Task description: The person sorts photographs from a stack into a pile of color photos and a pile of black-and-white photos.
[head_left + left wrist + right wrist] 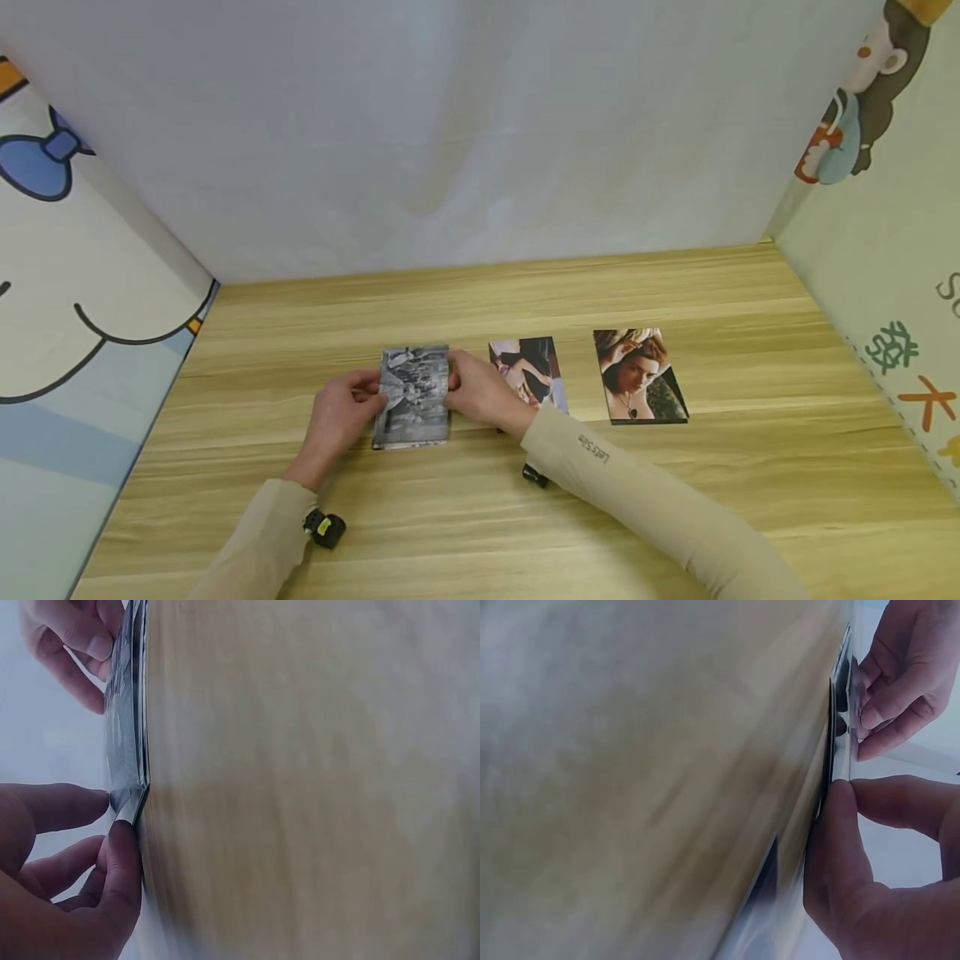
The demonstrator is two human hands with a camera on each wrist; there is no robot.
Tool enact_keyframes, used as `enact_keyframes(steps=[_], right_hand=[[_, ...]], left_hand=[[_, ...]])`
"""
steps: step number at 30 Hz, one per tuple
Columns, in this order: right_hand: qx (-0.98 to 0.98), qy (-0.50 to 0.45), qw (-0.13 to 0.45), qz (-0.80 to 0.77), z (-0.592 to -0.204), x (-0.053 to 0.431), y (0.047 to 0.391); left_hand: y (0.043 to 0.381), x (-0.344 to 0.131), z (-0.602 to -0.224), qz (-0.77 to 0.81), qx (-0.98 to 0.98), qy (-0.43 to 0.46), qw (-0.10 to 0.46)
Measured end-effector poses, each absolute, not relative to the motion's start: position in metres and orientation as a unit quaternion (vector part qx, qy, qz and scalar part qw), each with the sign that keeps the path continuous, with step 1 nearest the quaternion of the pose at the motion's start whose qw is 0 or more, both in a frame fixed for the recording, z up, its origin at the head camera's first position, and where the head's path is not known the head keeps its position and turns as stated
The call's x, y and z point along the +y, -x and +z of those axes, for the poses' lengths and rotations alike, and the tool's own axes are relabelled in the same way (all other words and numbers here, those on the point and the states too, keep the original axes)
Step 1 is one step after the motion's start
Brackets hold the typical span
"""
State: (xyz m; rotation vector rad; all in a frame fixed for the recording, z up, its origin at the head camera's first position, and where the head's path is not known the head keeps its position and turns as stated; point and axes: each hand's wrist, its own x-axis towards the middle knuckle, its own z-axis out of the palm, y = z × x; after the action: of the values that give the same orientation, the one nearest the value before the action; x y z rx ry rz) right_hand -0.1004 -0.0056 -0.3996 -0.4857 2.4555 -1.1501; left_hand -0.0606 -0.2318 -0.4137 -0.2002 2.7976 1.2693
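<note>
A black-and-white photo card point(416, 396) lies on top of a thin stack on the left part of the table. My left hand point(341, 425) pinches its left edge between thumb and fingers, while my right hand point(486, 396) pinches the right edge. Seen side-on in the left wrist view, the stack point(135, 712) shows layered edges close to the table, with a corner held by the left hand point(67, 862). In the right wrist view, the right hand's thumb and finger point(844, 832) grip the near edge of the card point(841, 750).
Right of the stack lies a colour photo card point(528, 362), partly covered by my right forearm. Farther right is another colour photo card point(637, 375) showing a portrait. The wood-grain table point(480, 533) meets a pale wall point(480, 142) behind, with printed panels on both sides.
</note>
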Motion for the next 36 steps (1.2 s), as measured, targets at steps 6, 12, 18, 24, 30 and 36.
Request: enact_keyframes(steps=[6, 12, 18, 24, 30, 36], right_hand=[[0.881, 0.19, 0.193, -0.387, -0.399, -0.004, 0.102], [0.886, 0.203, 0.194, -0.369, -0.398, -0.004, 0.104], [0.889, 0.216, 0.185, -0.36, -0.398, -0.004, 0.105], [0.883, 0.21, 0.193, -0.372, -0.397, -0.004, 0.105], [0.875, 0.201, 0.194, -0.396, -0.397, -0.003, 0.103], [0.876, 0.194, 0.189, -0.398, -0.397, -0.003, 0.1]], left_hand=[[0.061, -0.232, -0.414, 0.406, 0.911, 0.062, 0.039], [0.062, -0.232, -0.414, 0.397, 0.915, 0.053, 0.045], [0.061, -0.233, -0.413, 0.386, 0.92, 0.045, 0.049], [0.061, -0.235, -0.411, 0.378, 0.923, 0.038, 0.054], [0.06, -0.24, -0.41, 0.383, 0.921, 0.039, 0.058], [0.058, -0.242, -0.409, 0.4, 0.914, 0.041, 0.059]])
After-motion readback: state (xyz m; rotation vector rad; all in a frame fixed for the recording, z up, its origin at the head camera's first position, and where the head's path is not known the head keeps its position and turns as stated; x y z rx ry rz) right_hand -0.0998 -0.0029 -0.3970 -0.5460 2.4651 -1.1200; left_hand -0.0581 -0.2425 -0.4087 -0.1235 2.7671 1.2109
